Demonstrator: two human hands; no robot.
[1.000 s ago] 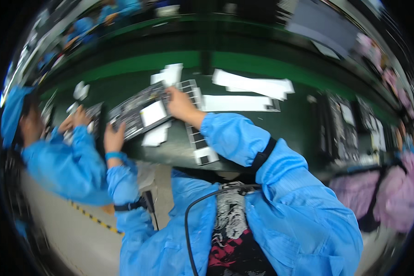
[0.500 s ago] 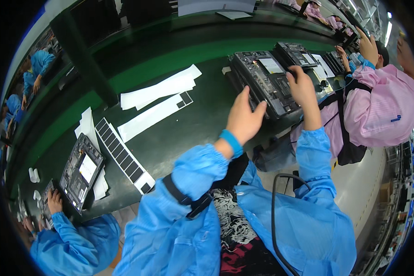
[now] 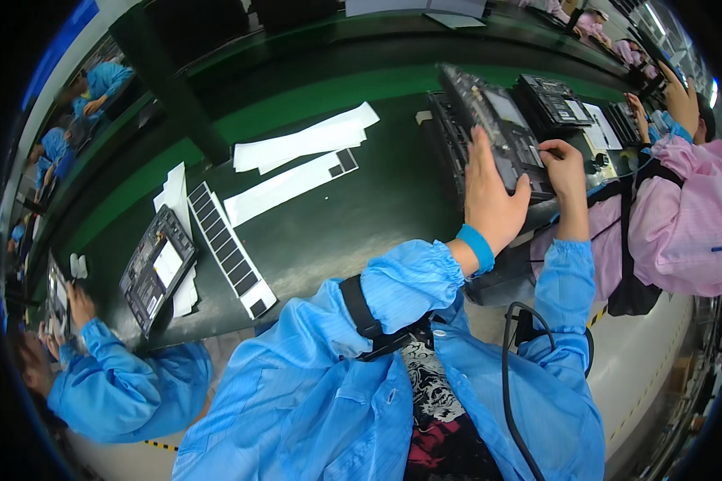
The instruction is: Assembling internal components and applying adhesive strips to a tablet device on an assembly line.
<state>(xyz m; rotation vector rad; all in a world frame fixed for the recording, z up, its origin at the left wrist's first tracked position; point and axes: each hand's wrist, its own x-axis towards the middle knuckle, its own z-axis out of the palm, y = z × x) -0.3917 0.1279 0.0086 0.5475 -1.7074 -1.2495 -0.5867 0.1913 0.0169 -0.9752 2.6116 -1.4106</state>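
A laptop base (image 3: 501, 120) with its circuit boards and a pale battery label exposed is raised and tilted over a stack of similar dark laptop bases (image 3: 445, 120). My left hand (image 3: 493, 196) supports its left edge, fingers stretched along the side and thumb toward the near corner. At its near right edge, my right hand (image 3: 568, 168) pinches the laptop base between thumb and fingers. A blue band circles my left wrist.
Left on the green bench lie white sheets (image 3: 305, 144), a strip with black pads (image 3: 226, 244) and another opened laptop base (image 3: 159, 268). More laptop bases (image 3: 555, 103) stand at right. Co-workers sit close by: blue sleeve (image 3: 120, 369) left, pink clothing (image 3: 682, 216) right.
Both my hands have closed on the top laptop base and lifted its left side off the stack, tilting it. The view has shifted slightly.
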